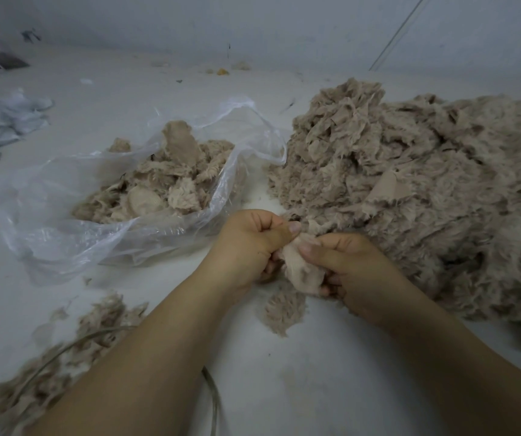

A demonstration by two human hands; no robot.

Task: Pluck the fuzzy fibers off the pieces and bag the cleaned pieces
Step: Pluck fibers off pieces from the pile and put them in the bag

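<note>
Head view: both hands hold one fuzzy piece between them, just in front of the big pile. The left hand grips its left edge with curled fingers, thumb on top; the right hand pinches the right edge. The open clear bag with pieces inside lies to the left. Loose fibers lie near the left forearm, on the white surface.

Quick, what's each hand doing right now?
Left hand: pinching the fuzzy piece.
Right hand: gripping the same piece.
</note>
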